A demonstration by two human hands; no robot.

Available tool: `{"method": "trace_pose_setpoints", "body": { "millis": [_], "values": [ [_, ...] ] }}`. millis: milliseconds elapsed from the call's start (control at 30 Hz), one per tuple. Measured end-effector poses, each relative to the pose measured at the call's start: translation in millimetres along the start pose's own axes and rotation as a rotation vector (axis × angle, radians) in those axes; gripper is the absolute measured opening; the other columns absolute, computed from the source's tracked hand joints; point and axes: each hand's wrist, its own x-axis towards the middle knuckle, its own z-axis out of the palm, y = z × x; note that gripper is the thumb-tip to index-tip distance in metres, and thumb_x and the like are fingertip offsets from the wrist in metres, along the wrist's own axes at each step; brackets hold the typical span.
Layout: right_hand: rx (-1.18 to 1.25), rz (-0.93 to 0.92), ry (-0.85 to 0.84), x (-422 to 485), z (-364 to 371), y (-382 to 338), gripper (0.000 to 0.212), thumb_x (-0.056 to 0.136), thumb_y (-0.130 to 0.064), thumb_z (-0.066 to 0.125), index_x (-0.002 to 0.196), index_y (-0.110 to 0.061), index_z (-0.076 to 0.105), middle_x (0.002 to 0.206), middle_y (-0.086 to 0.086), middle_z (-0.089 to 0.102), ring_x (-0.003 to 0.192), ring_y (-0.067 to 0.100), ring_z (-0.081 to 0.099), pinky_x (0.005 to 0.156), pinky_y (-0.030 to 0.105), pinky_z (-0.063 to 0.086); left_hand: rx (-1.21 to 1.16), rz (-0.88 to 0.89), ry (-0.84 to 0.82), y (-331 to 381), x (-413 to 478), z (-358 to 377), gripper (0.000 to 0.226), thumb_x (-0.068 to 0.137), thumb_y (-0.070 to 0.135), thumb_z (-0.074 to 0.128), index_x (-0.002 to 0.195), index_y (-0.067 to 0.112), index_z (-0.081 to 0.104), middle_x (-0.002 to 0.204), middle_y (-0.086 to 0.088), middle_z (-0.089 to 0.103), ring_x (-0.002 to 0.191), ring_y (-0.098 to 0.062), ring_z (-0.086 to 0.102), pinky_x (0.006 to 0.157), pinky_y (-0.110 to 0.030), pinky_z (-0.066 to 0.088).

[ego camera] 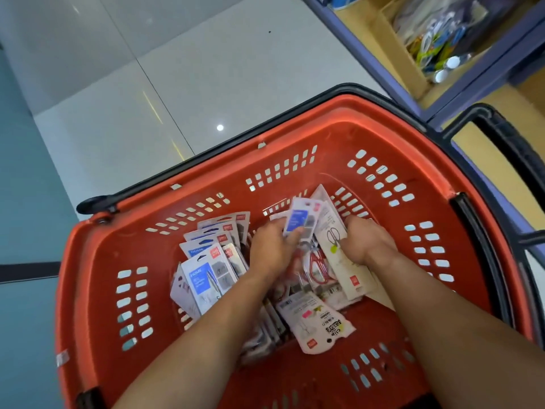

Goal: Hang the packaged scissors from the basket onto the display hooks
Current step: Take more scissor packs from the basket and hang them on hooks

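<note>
One basket (97,261); two hands (left hand (271,249), right hand (365,240)); well over ten packs (203,278).

Both forearms (206,335) run off the bottom edge, as does the near rim of the red basket (97,261). The left hand (271,252) pinches a blue-labelled packet (298,217), its fingertips hidden behind the card. The right hand (367,245) curls down among the packaged scissors (318,268) with its fingertips buried, so what it holds cannot be told. Print on the packets is too small to read. The shelf bin (395,54) at upper right holds blurred goods, cut off at the top edge.
</note>
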Motion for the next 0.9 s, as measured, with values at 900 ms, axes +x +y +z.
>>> {"method": "trace_pose_setpoints", "body": {
  "millis": [900],
  "values": [
    [0.175, -0.054, -0.066, -12.2, -0.1, 24.3, 0.033, 0.098, -0.025, 0.061, 0.131, -0.026, 0.059, 0.128, 0.004, 0.07, 0.115, 0.027, 0.066, 0.09, 0.035, 0.053, -0.372, -0.349, -0.125, -11.7, 3.4, 80.1, 0.053, 0.089, 0.017, 0.078, 0.129, 0.028, 0.044, 0.116, 0.002, 0.068, 0.095, -0.01, 0.068, 0.072, -0.024, 0.057]
  ]
}}
